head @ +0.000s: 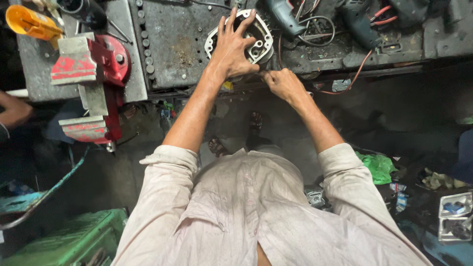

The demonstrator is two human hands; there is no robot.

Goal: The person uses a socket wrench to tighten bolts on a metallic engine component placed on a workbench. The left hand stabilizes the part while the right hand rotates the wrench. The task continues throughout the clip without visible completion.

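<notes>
A round grey metal housing (262, 35) with bolt holes around its rim lies on the dark workbench (172, 49). My left hand (234, 45) rests flat on top of it, fingers spread. My right hand (282, 83) is closed at the housing's near edge, just over the bench front; it seems to pinch something small there, but I cannot make out what.
A red bench vise (93, 74) is bolted at the bench's left. An orange funnel (27, 22) lies at the far left. Power tools (283, 15) and cables crowd the bench's back right. A green crate (74, 236) sits on the floor at left. Another person's arm (12, 111) shows at the left edge.
</notes>
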